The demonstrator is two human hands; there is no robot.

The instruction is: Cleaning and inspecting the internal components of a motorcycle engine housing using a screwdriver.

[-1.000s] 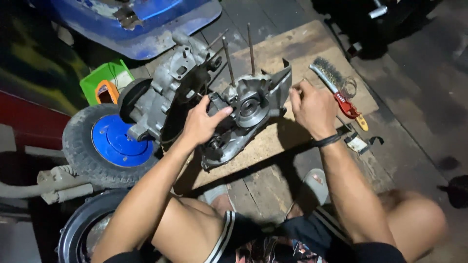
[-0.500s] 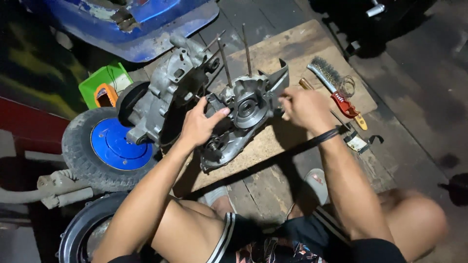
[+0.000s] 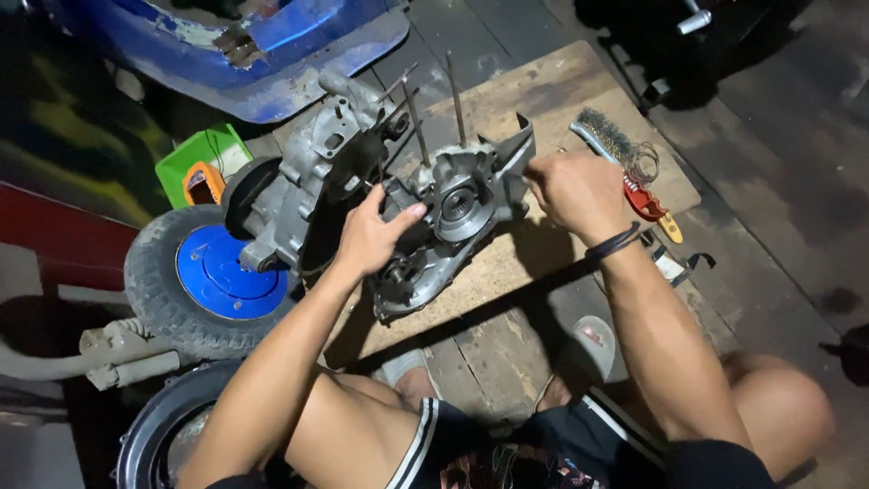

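Engine case half sits on the wooden board right in front of you, tilted, with two long studs sticking up out of it. Your left hand is wrapped over its left edge, thumb pressed against the casting. Your right hand is closed up at the case's right edge, pinching something too small to make out. The other case half leans just beside it, against a small wheel with a blue hub. A wire brush lies on the board near your right hand.
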